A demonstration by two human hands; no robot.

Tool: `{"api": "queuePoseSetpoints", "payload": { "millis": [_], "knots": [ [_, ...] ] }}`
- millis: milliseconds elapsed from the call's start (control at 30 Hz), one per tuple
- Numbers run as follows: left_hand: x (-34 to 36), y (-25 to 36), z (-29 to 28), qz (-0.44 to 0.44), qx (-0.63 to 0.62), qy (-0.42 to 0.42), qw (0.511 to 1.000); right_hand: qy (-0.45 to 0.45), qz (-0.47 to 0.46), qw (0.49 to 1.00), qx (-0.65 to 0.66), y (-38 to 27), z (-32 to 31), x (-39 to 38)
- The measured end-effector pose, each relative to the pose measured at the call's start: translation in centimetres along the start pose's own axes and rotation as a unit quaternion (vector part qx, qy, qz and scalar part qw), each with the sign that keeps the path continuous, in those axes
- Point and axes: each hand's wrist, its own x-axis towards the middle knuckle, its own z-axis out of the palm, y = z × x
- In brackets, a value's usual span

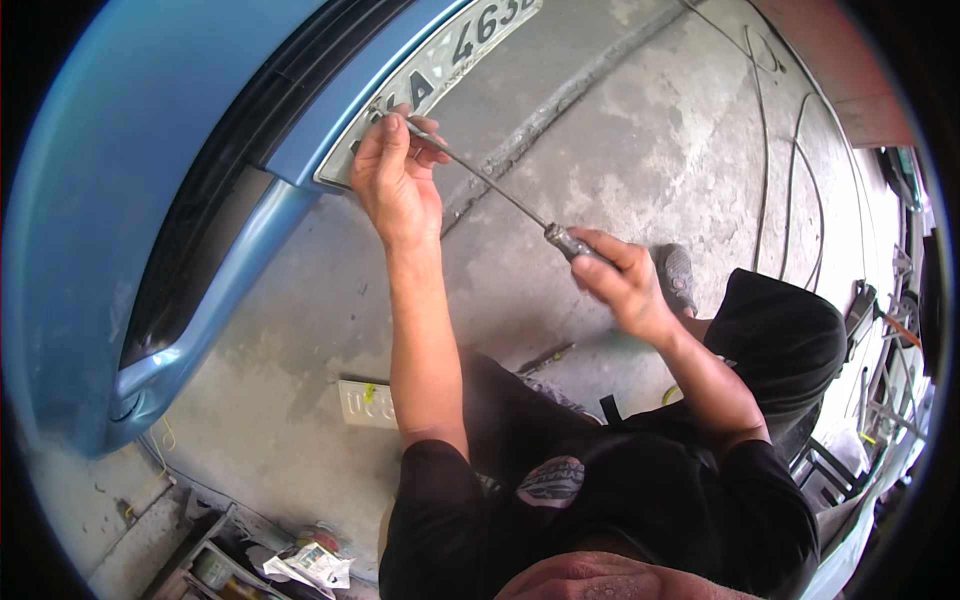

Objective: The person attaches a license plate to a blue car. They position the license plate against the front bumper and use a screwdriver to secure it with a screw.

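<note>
A long screwdriver (492, 184) runs diagonally from the upper left down to its dark handle. My right hand (625, 275) is closed around that handle. My left hand (398, 175) is closed at the far end of the shaft, its thumb and fingers pinched on the tip area against the white licence plate (436, 62) on the light blue car bumper (235, 255). Whether a screw is between those fingers is hidden. The plate is mounted along the bumper's edge, beside a black grille slot (214, 170).
A second plate (368, 403) lies on the concrete floor (610, 150) below my left arm. Hoses or cables (760, 160) lie at the right, near a red panel (860, 90). A cluttered box (215, 565) stands at the lower left; metal items (880, 390) crowd the right edge.
</note>
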Motion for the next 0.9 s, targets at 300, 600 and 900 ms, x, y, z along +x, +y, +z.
{"api": "queuePoseSetpoints", "payload": {
  "millis": [300, 600, 900],
  "knots": [
    [0.2, 0.0, 0.0, 0.021, 0.04, 0.021, 0.999, 0.106, -0.214, 0.942, -0.236, 0.8, 0.6, 0.5],
    [-0.3, 0.2, 0.5, 0.019, 0.037, 0.011, 0.999, -0.066, 0.139, 0.927, 0.343, 0.7, -0.7, 1.1],
    [-1.1, 0.4, 1.0, 0.051, 0.093, 0.08, 0.991, -0.012, 0.031, 0.995, 0.089, 0.6, 0.4, 0.8]
  ]
}}
